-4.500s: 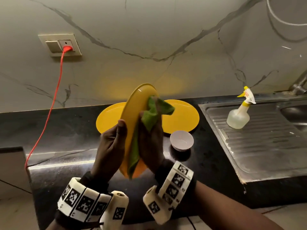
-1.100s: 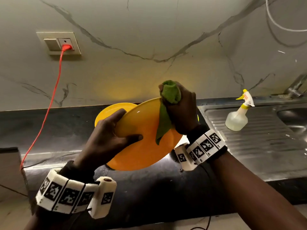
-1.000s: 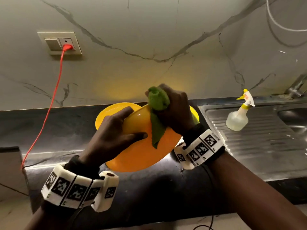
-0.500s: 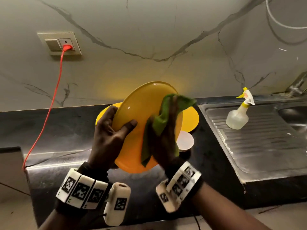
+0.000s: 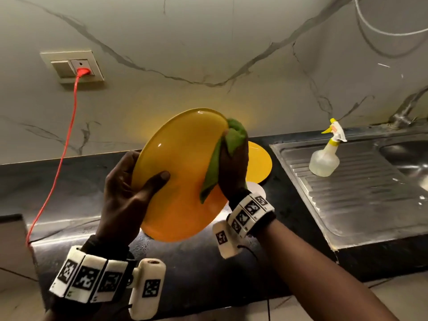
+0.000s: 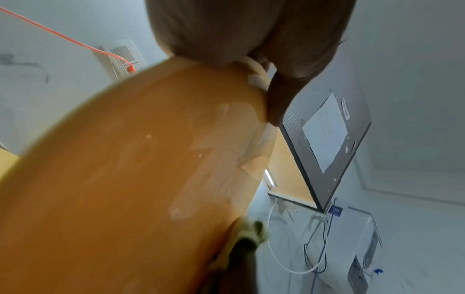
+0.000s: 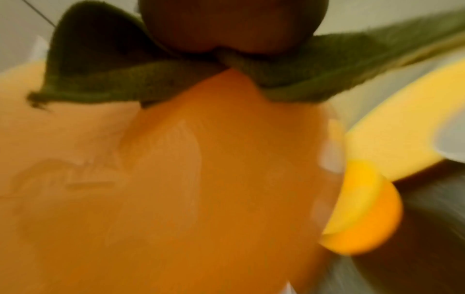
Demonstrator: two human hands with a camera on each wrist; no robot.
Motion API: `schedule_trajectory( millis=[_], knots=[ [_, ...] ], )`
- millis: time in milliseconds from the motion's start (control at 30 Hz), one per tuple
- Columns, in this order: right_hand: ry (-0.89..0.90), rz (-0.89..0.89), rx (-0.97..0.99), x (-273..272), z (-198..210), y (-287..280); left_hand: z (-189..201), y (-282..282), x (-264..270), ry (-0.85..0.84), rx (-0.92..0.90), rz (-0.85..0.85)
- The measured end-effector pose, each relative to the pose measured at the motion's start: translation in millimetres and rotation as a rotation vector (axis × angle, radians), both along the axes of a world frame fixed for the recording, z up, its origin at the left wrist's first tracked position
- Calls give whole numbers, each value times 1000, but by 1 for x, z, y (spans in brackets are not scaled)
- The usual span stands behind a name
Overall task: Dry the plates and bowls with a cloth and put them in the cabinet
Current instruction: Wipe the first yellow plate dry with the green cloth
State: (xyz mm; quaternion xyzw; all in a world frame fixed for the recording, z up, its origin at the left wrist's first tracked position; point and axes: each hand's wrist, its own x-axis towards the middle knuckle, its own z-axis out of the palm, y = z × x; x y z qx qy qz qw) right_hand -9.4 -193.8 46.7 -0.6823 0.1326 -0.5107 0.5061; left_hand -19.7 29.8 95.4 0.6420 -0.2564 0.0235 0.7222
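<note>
From the head view, the left hand grips a tilted yellow plate by its rim while the right hand clutches a green cloth on the opposite edge, above the table. The left wrist view shows the plate just below the thumb, and a cabinet door beyond carries a paper label too blurred to read. In the right wrist view the cloth is folded over the plate's edge directly under the fingers.

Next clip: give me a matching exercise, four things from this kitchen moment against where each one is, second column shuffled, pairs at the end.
Things:
1. green cloth
2. held yellow plate
3. spray bottle
4. red cable

Places:
A. on the steel draining board
B. plugged into the wall socket
C. gripped at its edge by the left hand
D. bunched in the right hand at the plate's rim

Pairs: 1-D, 2-C, 3-A, 4-B
</note>
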Motion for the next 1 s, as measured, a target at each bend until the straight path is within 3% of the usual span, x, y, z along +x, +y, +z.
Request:
schedule_trajectory(
  millis=[100, 167, 233, 400, 500, 567, 833, 1000],
  knots=[
    [262, 160, 565, -18, -36, 15, 16, -7, -5, -101, 12, -20],
    [298, 355, 789, -27, -65, 31, 18, -10, 1, -146, -29, 18],
    [274, 430, 857, -29, -80, 43, 16, -15, 2, -154, -42, 10],
    [290, 286, 870, -20, -68, 15, 0, -17, -4, -115, -8, -34],
    [238, 94, 683, -15, -28, -17, -6, -16, -7, -102, 86, -47],
    [166, 41, 429, -9, 0, -26, -8, -15, -9, -67, 130, -24],
    [-17, 163, -324, -4, 48, 4, 3, -15, 1, -120, 217, -49],
    [42, 200, -889, -17, 37, 40, -4, -16, 4, -128, 232, -84]
  ],
)
